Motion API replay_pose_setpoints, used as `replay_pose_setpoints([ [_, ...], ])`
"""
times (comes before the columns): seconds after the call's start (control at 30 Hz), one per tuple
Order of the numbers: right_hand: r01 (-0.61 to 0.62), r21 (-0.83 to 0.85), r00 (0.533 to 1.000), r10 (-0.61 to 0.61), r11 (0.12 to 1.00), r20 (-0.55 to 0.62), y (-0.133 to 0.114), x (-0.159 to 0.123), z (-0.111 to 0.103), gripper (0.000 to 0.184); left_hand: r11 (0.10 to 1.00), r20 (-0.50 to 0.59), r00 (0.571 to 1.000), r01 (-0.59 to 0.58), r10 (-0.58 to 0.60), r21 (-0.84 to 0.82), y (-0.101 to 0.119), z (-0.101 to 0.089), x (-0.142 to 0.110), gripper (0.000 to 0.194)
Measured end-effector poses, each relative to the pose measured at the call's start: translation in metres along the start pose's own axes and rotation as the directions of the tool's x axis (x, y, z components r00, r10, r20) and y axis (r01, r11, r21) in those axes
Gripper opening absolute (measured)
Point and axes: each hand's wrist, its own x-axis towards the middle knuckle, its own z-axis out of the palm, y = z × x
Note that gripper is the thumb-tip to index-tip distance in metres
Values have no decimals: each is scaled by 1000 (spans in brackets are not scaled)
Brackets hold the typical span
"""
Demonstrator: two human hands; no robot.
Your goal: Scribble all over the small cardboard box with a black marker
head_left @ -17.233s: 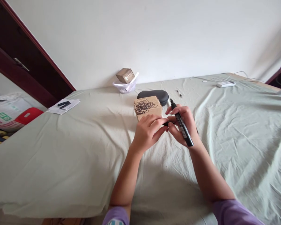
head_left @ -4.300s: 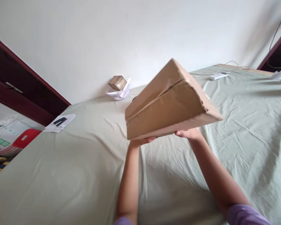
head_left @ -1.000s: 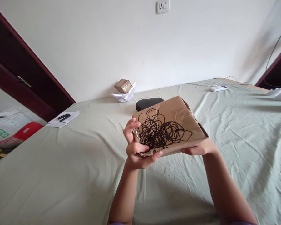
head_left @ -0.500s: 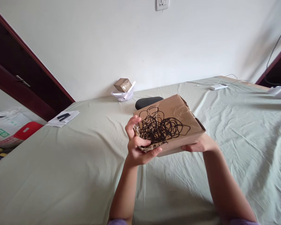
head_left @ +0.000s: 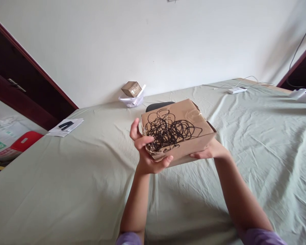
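Note:
I hold a brown cardboard box (head_left: 183,136) in the air above the bed, its upper face covered with black marker scribbles. My left hand (head_left: 145,156) grips the near left corner, thumb under the edge and fingers curled against the scribbled face. My right hand (head_left: 206,153) supports the box from below at its right side; most of its fingers are hidden under the box. A black case (head_left: 155,105) lies on the sheet just behind the box.
A pale green sheet (head_left: 66,177) covers the bed. A small cardboard cube (head_left: 130,88) sits in a clear plastic bag by the wall. Papers with a black stapler (head_left: 65,125) lie at the left edge. A white power strip (head_left: 236,90) lies far right.
The box has come slightly down and to the left in my hands. My left fingers have shifted on its near corner. The marker from the earliest frame is out of sight.

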Motion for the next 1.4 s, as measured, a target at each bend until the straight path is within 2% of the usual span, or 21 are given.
replay_pose_setpoints([
  [0.07, -24, 74, 998, 19, 997, 64, 2, 1, 5, 74, 992, 24, 994, 106, -105, -69, -8, -3, 0, 99],
  [0.1, -43, 96, 996, 35, 994, 79, 4, 2, 7, 80, 978, 70, 983, 176, -169, -109, -13, -6, -1, 109],
  [0.17, -82, 125, 995, 74, 989, 67, 12, 4, 9, 99, 940, 154, 948, 301, -277, -163, -27, -16, -3, 117],
  [0.23, -115, 199, 993, 110, 973, 38, 28, 4, 8, 109, 919, 156, 931, 355, -330, -174, -45, -30, -8, 118],
  [0.27, -136, 233, 991, 136, 963, 12, 38, 3, 7, 105, 917, 128, 930, 363, -345, -167, -55, -36, -11, 119],
  [0.33, -220, 190, 967, 239, 957, -87, 63, 1, 8, 83, 921, 74, 929, 370, -363, -121, -76, -48, -18, 119],
  [0.4, -377, 3, 899, 367, 926, -240, 92, -3, 13, 62, 926, 38, 929, 371, -369, -68, -96, -55, -27, 119],
  [0.47, -516, -141, 826, 446, 845, -345, 118, -9, 25, 53, 920, 30, 920, 391, -390, -38, -112, -56, -37, 120],
  [0.57, -636, -293, 762, 521, 714, -385, 146, -20, 51, 39, 884, 66, 884, 466, -463, -36, -129, -46, -57, 123],
  [0.67, -666, -419, 746, 549, 618, -376, 160, -27, 73, 25, 838, 96, 838, 543, -537, -49, -142, -30, -78, 124],
  [0.8, -687, -459, 726, 560, 564, -398, 169, -27, 83, 29, 814, 59, 818, 575, -572, -84, -155, -15, -96, 127],
  [0.93, -716, -372, 696, 560, 591, -449, 175, -26, 77, 38, 816, 61, 820, 572, -569, -83, -160, -15, -100, 127],
  [1.07, -717, -243, 668, 543, 653, -509, 179, -30, 72, 39, 820, 77, 821, 570, -565, -60, -159, -17, -98, 126],
  [1.23, -648, -93, 659, 494, 756, -567, 175, -31, 70, 39, 811, 98, 814, 579, -572, -79, -158, -15, -102, 125],
  [1.4, -561, 64, 635, 479, 825, -606, 169, -25, 80, 48, 819, 128, 829, 558, -544, -132, -158, -11, -106, 117],
])
